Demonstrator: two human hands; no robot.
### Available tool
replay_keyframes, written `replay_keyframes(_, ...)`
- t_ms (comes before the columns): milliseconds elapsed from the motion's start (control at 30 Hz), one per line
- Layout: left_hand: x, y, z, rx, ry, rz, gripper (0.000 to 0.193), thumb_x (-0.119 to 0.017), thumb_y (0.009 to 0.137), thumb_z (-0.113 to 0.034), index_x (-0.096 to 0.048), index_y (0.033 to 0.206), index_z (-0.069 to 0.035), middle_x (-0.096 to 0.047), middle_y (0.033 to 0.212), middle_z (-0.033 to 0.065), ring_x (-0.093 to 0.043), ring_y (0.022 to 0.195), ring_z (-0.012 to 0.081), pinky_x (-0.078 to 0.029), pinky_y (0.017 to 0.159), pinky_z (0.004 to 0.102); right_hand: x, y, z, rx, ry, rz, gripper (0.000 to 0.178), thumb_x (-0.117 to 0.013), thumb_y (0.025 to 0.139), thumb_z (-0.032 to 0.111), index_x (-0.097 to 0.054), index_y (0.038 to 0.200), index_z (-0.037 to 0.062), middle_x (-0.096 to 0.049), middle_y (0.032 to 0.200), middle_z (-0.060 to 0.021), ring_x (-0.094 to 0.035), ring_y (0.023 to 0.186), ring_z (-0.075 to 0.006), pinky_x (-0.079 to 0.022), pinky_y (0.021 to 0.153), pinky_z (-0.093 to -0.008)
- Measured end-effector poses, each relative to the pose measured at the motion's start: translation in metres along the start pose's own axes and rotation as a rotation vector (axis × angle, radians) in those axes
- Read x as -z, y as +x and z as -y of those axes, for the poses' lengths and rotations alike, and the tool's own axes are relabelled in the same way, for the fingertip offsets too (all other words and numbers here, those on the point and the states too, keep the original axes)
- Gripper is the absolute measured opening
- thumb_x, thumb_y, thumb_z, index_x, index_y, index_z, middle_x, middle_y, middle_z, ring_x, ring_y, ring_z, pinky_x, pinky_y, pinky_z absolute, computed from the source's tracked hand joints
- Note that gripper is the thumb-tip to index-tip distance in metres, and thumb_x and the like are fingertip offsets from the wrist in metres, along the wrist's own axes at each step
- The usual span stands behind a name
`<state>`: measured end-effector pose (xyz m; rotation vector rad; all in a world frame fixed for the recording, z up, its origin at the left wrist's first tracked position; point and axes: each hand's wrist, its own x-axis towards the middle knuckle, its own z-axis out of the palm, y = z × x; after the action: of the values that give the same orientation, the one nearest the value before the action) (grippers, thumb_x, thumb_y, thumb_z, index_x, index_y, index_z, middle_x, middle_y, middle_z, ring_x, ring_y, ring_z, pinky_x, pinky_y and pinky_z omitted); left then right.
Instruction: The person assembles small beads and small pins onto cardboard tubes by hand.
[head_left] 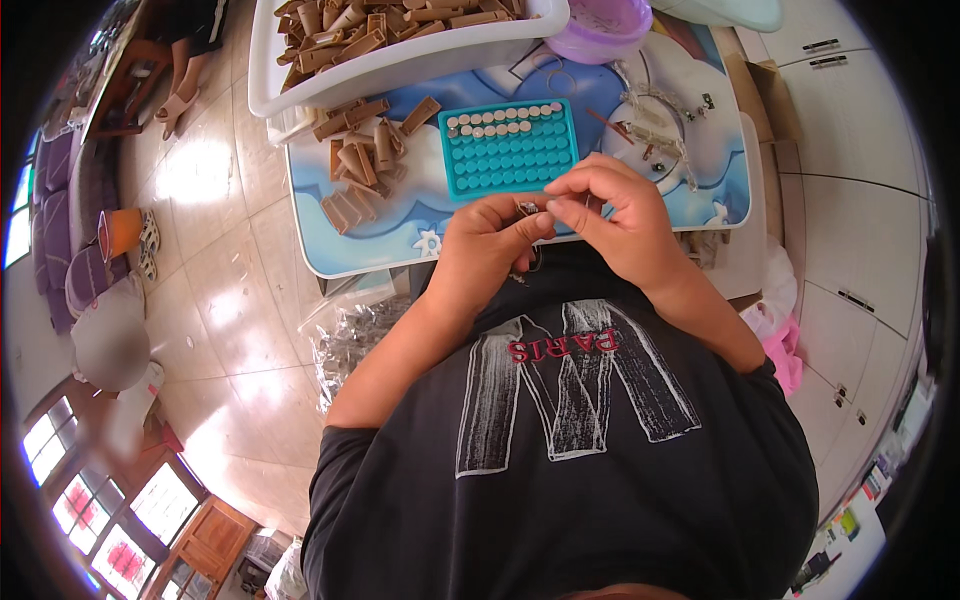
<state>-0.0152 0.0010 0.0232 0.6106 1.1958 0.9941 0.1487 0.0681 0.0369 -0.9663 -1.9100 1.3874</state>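
Note:
My left hand (492, 242) is closed in a pinch on a small silvery piece (527, 209), and a thin dark strand hangs below its fingers. Close by on the right, my right hand (622, 215) pinches with thumb and forefinger; what sits between those fingertips is too small to make out. Both hands are held over the near edge of the table. Just beyond them lies a teal tray (510, 182) with rows of round wells. White round pieces (490, 131) fill its far row and part of the second.
Brown plastic pieces (365, 160) lie heaped left of the tray. More fill a white bin (410, 55) behind it, beside a purple bowl (602, 30). Strands and small bits (655, 130) are strewn at the table's right. A clear bag (350, 340) stands below the table's left edge.

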Motion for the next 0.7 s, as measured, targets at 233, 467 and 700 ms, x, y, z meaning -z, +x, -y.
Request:
replay_keyframes(233, 0.006, -0.001, 0.007, 0.052, 0.214, 0.063, 0.017, -0.064, 0.085, -0.013, -0.062, 0.092, 0.002, -0.06, 0.073, 0.0, -0.05, 0.053, 0.0042, -0.041, 0.047, 0.019, 0.0, 0.001, -0.008, 0.166, -0.153, 0.14, 0.012, -0.068, 0.077, 0.004, -0.064, 0.088, 0.0012, -0.056, 0.081, -0.0056, -0.055, 0.071, -0.0156, -0.043, 0.061, -0.0258)
replay_keyframes(467, 0.01, -0.002, 0.005, 0.111, 0.245, 0.185, 0.015, -0.064, 0.084, -0.009, -0.062, 0.094, 0.002, -0.062, 0.077, 0.0014, -0.051, 0.057, 0.0043, -0.04, 0.049, 0.0186, -0.001, 0.002, -0.007, 0.342, -0.371, 0.196, 0.01, -0.066, 0.074, 0.003, -0.058, 0.079, 0.0017, -0.056, 0.08, -0.0081, -0.055, 0.07, -0.0252, -0.044, 0.06, -0.0335)
replay_keyframes(700, 0.011, -0.002, 0.014, 0.033, -0.108, 0.157, 0.016, -0.062, 0.087, -0.01, -0.059, 0.096, 0.002, -0.061, 0.079, 0.0035, -0.055, 0.062, 0.0074, -0.044, 0.056, 0.0192, -0.003, 0.0, -0.012, 0.486, -0.607, 0.062, 0.009, -0.061, 0.073, 0.008, -0.053, 0.076, 0.0055, -0.051, 0.078, -0.0061, -0.056, 0.068, -0.0248, -0.045, 0.056, -0.0343)
